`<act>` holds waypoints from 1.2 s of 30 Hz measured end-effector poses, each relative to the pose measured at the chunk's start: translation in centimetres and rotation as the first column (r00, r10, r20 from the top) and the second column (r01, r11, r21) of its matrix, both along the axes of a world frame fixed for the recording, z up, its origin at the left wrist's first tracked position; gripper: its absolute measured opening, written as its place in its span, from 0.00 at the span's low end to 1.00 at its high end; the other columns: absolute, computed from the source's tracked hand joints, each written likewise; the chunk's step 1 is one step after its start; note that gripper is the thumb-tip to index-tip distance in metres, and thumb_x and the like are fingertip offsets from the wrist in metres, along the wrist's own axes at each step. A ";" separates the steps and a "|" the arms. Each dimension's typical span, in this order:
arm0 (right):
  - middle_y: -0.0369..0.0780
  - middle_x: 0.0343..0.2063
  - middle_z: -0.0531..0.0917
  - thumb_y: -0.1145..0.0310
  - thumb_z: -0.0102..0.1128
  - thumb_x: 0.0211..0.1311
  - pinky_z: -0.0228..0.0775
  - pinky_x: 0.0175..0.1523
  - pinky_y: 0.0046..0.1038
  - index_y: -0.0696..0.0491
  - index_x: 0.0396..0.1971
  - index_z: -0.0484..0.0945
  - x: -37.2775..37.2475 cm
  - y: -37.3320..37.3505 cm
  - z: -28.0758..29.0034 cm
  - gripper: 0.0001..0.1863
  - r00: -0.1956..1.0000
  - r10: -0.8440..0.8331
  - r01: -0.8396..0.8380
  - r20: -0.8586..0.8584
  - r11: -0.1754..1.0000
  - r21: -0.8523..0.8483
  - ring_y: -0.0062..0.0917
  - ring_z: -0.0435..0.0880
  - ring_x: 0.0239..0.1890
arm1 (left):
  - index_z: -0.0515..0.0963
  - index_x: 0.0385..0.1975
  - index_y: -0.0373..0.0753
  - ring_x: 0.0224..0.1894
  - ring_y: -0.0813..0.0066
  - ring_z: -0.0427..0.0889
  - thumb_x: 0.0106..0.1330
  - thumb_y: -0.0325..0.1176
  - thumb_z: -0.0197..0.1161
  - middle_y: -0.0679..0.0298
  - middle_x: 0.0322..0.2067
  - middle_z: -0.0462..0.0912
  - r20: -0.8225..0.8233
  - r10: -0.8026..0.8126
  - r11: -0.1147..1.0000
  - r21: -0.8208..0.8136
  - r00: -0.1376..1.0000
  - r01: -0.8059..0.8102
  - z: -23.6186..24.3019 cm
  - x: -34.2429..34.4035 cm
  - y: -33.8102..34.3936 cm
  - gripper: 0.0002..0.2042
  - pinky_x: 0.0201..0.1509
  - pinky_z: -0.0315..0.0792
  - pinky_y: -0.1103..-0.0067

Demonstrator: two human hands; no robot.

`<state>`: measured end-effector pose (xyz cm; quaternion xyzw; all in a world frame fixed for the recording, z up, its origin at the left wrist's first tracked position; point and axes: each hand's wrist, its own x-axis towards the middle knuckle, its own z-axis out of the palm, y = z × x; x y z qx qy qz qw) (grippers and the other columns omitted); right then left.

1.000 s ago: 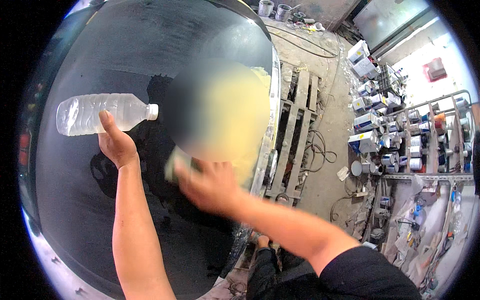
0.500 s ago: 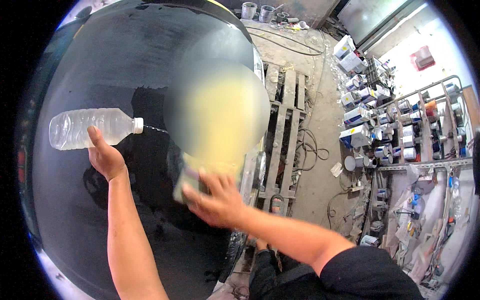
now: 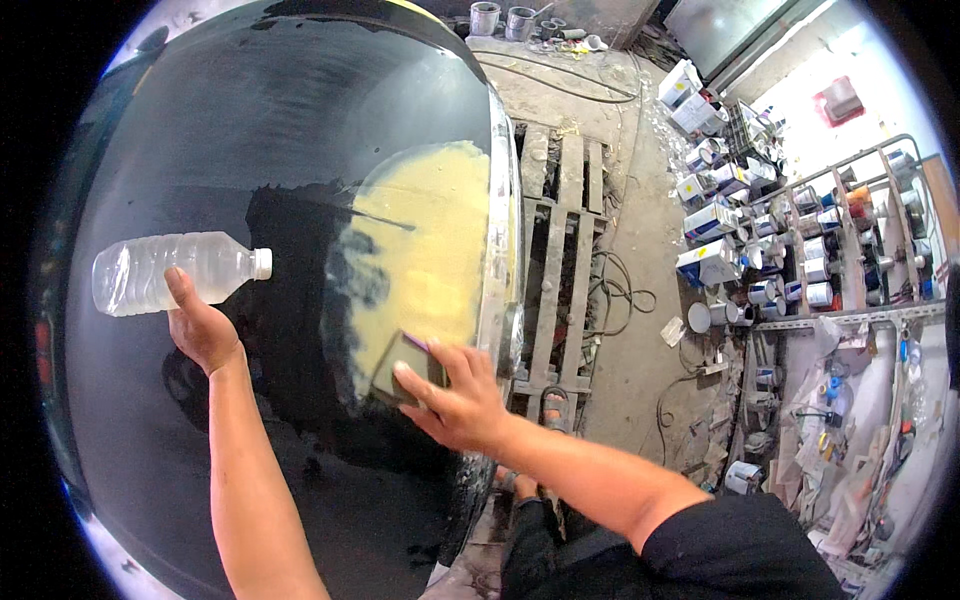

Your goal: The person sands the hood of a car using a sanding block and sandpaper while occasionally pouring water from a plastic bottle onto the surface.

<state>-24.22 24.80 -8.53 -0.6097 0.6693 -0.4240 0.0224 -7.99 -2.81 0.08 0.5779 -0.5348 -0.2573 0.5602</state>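
Observation:
A dark, curved car panel fills the left half, wet in patches. My left hand grips a clear plastic water bottle lying sideways in the air over it, white cap pointing right. A pale yellow patch of what looks like filler, with dark streaks at its left side, covers the panel's right part. My right hand holds a greyish-green rectangular sanding pad with a thin purple edge on the lower part of this patch, fingers spread over the pad.
Right of the panel lie wooden pallets, looped hoses and my sandalled foot. Paint cans and boxes crowd a metal rack along the right wall. Buckets stand at the back.
Both hands, bottle and pad appear lower in the picture. The thin water stream seen half a second ago from the cap is no longer visible. The right hand is less blurred.

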 end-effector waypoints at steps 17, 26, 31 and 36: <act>0.45 0.56 0.75 0.59 0.74 0.49 0.66 0.53 0.42 0.37 0.56 0.77 -5.7 -1.5 -1.7 0.31 0.994 -0.100 0.103 0.043 0.992 -0.079 0.43 0.75 0.50 | 0.73 0.57 0.23 0.56 0.65 0.77 0.72 0.60 0.52 0.51 0.55 0.78 -0.047 -0.035 0.999 0.010 0.998 0.036 -0.3 -0.7 -0.3 0.37 0.62 0.67 0.73; 0.49 0.59 0.74 0.59 0.71 0.53 0.66 0.54 0.45 0.37 0.57 0.76 -8.7 -4.6 -2.4 0.28 0.988 -0.130 0.135 0.078 0.989 -0.064 0.45 0.76 0.53 | 0.71 0.59 0.21 0.57 0.61 0.77 0.71 0.60 0.52 0.49 0.57 0.77 0.060 -0.003 1.000 0.025 0.998 0.001 -0.2 0.0 -0.5 0.39 0.63 0.66 0.71; 0.46 0.58 0.74 0.61 0.75 0.47 0.66 0.53 0.44 0.38 0.54 0.76 -6.7 -0.3 -2.0 0.30 0.989 -0.078 0.089 0.122 0.992 -0.089 0.43 0.75 0.52 | 0.67 0.63 0.22 0.61 0.60 0.74 0.71 0.61 0.50 0.48 0.61 0.73 0.029 -0.001 0.999 0.032 1.000 0.000 0.3 -0.7 0.0 0.40 0.66 0.63 0.72; 0.46 0.51 0.76 0.58 0.69 0.54 0.67 0.50 0.46 0.38 0.53 0.76 -17.6 -9.4 -2.3 0.25 0.959 -0.280 0.282 0.036 0.951 -0.124 0.46 0.75 0.49 | 0.70 0.60 0.21 0.60 0.60 0.75 0.73 0.60 0.49 0.48 0.60 0.75 0.104 0.056 0.997 0.037 0.993 -0.060 -0.5 -2.8 -0.3 0.39 0.66 0.64 0.71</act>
